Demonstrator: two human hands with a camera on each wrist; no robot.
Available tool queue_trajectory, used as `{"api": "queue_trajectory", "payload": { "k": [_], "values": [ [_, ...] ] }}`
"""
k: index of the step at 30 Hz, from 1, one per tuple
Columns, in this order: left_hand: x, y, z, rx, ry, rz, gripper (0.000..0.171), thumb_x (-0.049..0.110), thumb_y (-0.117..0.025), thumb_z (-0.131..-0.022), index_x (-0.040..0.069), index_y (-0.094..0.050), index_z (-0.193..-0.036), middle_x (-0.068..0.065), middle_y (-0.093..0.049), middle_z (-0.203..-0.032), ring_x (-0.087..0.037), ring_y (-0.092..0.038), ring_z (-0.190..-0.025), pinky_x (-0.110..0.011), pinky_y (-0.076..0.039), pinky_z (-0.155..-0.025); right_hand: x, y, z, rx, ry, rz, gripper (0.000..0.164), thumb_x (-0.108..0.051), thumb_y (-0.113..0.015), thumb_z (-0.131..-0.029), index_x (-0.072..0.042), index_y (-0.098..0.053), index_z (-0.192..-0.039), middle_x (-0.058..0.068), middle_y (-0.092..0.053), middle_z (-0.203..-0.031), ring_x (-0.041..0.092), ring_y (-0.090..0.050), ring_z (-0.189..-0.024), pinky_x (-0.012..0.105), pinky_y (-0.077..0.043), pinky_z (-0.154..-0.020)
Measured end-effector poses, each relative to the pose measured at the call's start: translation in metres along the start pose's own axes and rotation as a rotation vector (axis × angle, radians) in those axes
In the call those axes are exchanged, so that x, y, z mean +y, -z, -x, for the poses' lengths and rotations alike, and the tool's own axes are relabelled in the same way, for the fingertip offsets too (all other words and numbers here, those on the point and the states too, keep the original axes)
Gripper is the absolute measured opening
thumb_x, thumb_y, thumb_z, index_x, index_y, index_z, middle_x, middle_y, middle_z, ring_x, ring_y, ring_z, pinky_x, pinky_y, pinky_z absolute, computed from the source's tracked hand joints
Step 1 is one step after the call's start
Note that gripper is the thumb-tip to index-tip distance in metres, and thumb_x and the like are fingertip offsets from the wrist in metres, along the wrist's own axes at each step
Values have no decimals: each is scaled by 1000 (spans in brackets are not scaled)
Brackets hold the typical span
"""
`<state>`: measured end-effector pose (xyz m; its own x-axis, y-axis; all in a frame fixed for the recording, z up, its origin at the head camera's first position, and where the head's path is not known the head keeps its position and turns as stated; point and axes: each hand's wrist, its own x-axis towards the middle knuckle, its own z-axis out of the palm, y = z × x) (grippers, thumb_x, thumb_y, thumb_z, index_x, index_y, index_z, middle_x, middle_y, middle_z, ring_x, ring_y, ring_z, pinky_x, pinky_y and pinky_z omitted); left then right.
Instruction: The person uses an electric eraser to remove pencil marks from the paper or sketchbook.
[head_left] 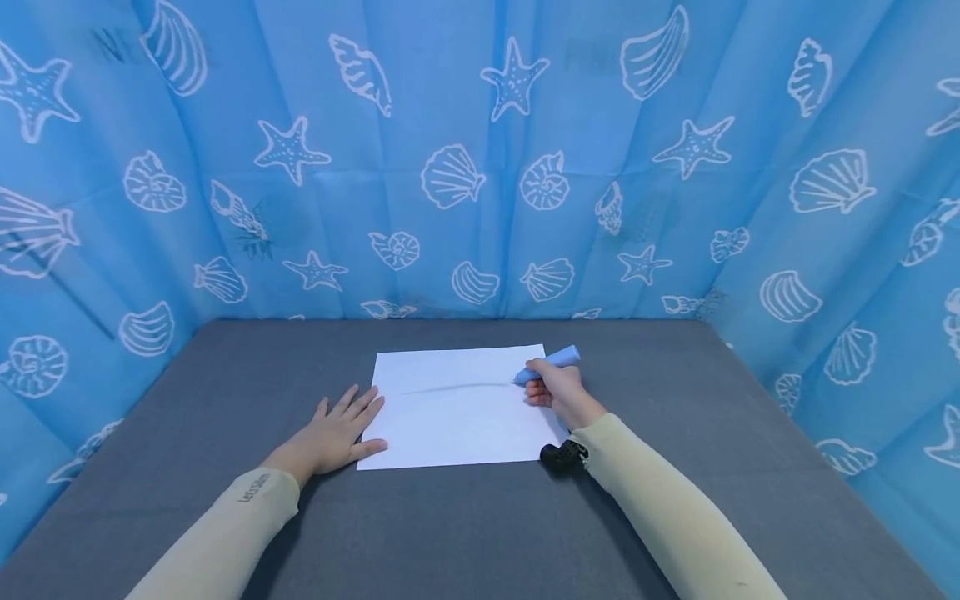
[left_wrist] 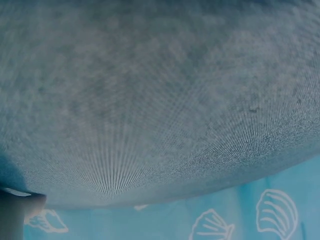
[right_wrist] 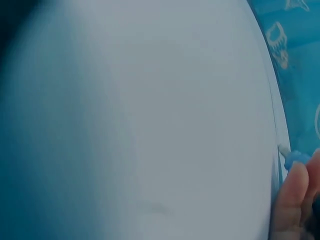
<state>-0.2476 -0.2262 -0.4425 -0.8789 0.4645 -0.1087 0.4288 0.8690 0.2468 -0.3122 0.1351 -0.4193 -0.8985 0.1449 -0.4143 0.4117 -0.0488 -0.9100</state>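
Blue marker pen (head_left: 564, 357): pinched in R hand (head_left: 560, 390), thumb & fingers clamped on barrel; nib at R end of faint line (head_left: 453, 387), upper R part of white paper sheet (head_left: 457, 429).
L hand (head_left: 337, 433): fingers straight, spread apart; fingertips & thumb tip on sheet's L edge, rest of hand over grey cloth-topped table (head_left: 420, 533).
Black wrist device (head_left: 562, 457): at R cream sleeve (head_left: 660, 492), by sheet's lower R corner; touching or just above, can't tell.
Skew risk: sheet could twist under nib drag if L fingers ease off, b/c they only catch its edge.
Overrun risk: nib's near R edge; too long a stroke might mark cloth.
Smear risk: R hand rubbing back over line, if ink's wet.
Backdrop: blue shell-print curtain (head_left: 405, 200).
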Motion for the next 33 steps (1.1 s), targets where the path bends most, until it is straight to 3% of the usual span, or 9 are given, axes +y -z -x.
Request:
{"api": "queue_trajectory", "payload": {
  "k": [8,24,33],
  "values": [
    [-4,-6,0,21,-9,-5,87,67,-40,-94,7,-23,-154,-15,-15,-161,-43,-5,-145,-70,-1,-107,2,-1,2,0,-1,3,24,-20,-66,-91,2,-61,-83,5,-58,-60,11,-57,-48,25,-54,-51],
    [0,-1,0,6,-9,-7,87,66,-41,-94,6,-23,-154,-15,-15,-161,-43,-5,-145,-71,-1,-106,1,7,-1,18,5,2,25,-20,-64,-93,1,-60,-81,5,-58,-59,11,-56,-47,25,-53,-50],
    [-11,-13,-6,38,-12,-19,87,69,-38,-93,11,-22,-155,-10,-14,-162,-39,-4,-147,-70,-1,-107,-1,5,0,-6,-2,-47,28,-25,-64,-94,1,-59,-86,5,-58,-62,12,-57,-50,27,-55,-54]
  ]
}}
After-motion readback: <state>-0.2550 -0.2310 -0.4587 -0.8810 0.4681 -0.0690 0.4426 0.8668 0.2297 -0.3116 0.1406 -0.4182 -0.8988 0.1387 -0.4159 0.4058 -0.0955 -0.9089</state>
